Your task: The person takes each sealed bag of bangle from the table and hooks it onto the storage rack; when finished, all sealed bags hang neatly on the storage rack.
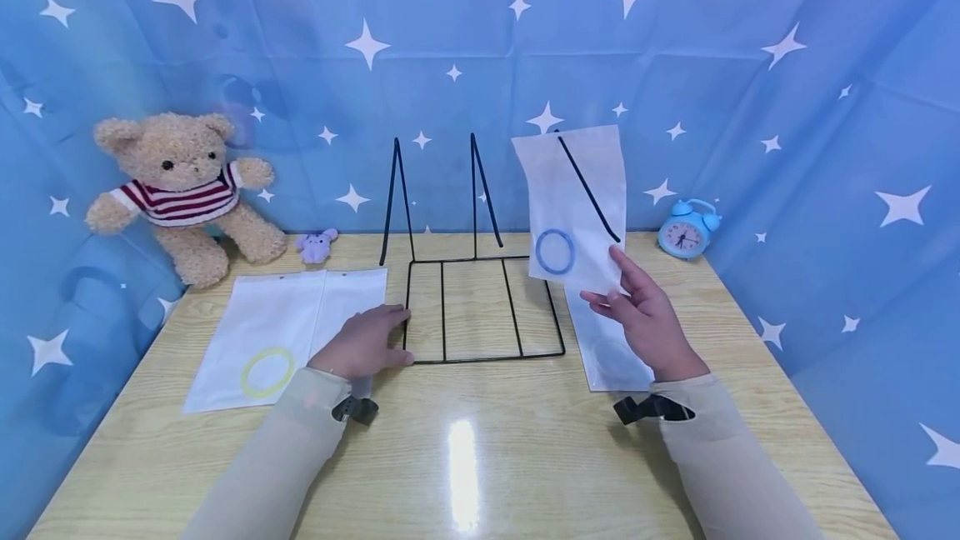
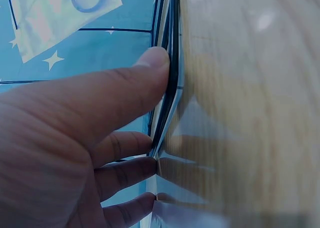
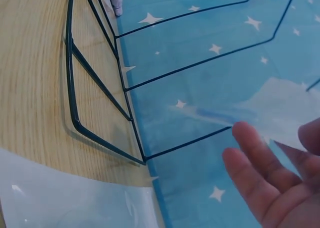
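The white bag [image 1: 564, 200], blue-ringed, hangs left of my right hand [image 1: 648, 317] (fingers loosely spread). My left hand [image 1: 363, 342], straight-fingered, touches the rack [image 1: 487, 359].

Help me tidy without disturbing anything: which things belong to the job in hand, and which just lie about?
Job in hand:
- black wire rack, left hand on it
- white sheet with blue ring, at the right hand
- flat white sheets, probably

Lying about, seemingly:
- teddy bear
- small purple toy
- blue alarm clock
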Available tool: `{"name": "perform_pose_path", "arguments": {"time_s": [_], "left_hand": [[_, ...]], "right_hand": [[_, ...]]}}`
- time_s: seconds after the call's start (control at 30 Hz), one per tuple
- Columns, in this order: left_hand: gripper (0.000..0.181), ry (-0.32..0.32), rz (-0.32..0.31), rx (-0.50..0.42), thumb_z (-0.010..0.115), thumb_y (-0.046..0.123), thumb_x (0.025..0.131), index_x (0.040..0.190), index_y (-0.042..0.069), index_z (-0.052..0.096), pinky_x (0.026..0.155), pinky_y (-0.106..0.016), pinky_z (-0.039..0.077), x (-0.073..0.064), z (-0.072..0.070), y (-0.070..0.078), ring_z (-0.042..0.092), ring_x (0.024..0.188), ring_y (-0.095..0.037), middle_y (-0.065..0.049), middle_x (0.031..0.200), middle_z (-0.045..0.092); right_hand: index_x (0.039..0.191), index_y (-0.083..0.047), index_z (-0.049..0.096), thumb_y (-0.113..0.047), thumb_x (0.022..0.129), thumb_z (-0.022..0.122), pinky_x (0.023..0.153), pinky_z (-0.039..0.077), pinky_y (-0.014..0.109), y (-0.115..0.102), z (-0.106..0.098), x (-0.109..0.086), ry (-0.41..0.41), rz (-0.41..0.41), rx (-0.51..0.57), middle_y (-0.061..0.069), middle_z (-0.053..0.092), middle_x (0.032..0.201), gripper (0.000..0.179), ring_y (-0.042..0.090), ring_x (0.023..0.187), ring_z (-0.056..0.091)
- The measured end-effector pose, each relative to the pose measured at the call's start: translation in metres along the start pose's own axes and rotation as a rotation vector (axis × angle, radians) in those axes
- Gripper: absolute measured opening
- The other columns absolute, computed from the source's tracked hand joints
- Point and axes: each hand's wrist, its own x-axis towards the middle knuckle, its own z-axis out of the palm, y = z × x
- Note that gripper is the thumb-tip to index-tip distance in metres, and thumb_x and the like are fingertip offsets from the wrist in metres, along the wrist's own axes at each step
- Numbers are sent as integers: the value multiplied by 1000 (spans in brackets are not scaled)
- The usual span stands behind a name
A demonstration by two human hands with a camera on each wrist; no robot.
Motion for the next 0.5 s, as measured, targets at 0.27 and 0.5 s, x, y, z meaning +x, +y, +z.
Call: {"name": "perform_pose_path", "arguments": {"time_s": [0.27,0.5], "left_hand": [[82,3,6,0,80,40,95,160,5,45,125,-65,27,-1,-1,1,35,154,-43,-18,168,38],[80,8,9,-2,80,38,95,159,4,45,124,-65,29,-1,-1,0,36,154,-44,-19,167,39]], "right_hand": [[168,-31,29,-10,112,49,96,58,22,1,-2,0,10,103,-54,10,26,174,63,6,121,68],[167,-32,31,-14,111,53,97,56,17,2,-3,1,6,158,-91,1,21,176,63,25,137,59]]}}
